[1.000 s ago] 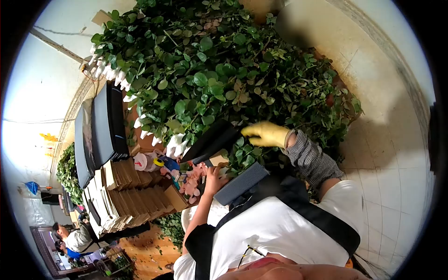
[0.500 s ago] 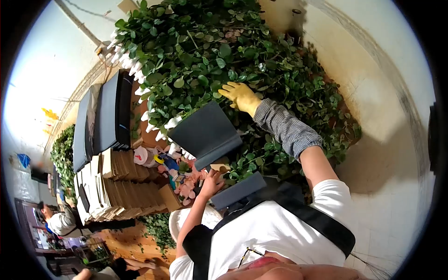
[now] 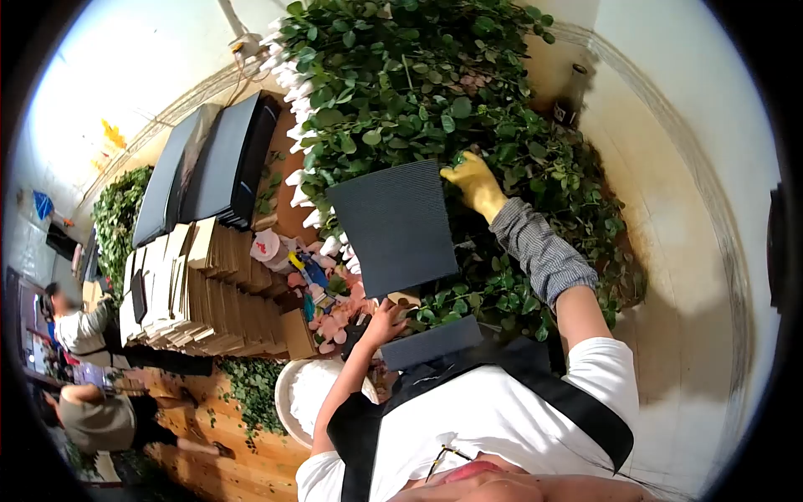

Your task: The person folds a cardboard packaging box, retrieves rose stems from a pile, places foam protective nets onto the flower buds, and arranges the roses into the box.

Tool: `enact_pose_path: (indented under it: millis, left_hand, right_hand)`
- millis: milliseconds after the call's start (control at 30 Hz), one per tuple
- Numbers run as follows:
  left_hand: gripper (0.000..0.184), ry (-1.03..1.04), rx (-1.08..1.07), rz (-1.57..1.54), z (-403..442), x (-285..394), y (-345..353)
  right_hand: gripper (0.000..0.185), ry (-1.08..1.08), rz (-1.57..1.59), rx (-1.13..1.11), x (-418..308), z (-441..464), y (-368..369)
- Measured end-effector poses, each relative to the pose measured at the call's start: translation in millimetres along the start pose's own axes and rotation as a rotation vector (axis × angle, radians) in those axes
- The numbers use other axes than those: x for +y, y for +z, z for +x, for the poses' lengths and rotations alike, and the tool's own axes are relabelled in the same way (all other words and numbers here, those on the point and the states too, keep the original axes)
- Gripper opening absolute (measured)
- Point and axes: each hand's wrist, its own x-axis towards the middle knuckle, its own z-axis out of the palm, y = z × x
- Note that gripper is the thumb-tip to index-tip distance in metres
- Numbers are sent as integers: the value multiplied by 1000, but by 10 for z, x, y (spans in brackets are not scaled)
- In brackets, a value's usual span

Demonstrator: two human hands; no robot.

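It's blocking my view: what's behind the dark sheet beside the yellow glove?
Green leaves show past the top and right edges of the dark sheet; whatever lies directly behind is covered.

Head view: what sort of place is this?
Probably a flower-packing workroom, judging by the large heap of green leafy stems with white ends along one side, the stacked brown cardboard pieces and the pile of flat dark-grey sheets.

White short-sleeved T-shirt [image 3: 477, 414], broad black straps [image 3: 579, 389], grey checked oversleeve [image 3: 542, 251], yellow glove [image 3: 478, 187]
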Motion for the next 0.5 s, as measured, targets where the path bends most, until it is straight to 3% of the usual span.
enact_pose_path:
  millis: [33,67,167,233,300,333,400,433,500]
  left_hand:
    - [42,-3,18,22,-18,-21,36]
    - [42,-9,26,21,-31,-43,60]
    - [46,24,31,-17,-38,-59,53]
    - [46,37,56,13,-28,-20,36]
    - [46,3,18,5,-35,-33,54]
    - [45,-23,18,-30,-36,-18,44]
    - [43,-50,11,-49,-25,50,-5]
    - [42,-28,13,-46,-24,43,-7]
    - [42,-31,9,-68,-16,26,8]
  right_hand:
    - [33,43,-33,-32,-13,47,-96]
    - [47,54,4,45,12,61,-218]
    - [41,113,91,40,296,470,-538]
    - [37,-11,64,428,418,788,-890]
    - [37,-26,-68,348,645,1214,-1374]
    - [28,-101,-95,462,775,1454,-1521]
    - [47,-23,97,201,1116,1914,-1793]
    - [81,124,317,-174,1253,2075,-1939]
    - [58,198,165,-226,1101,2212,-2230]
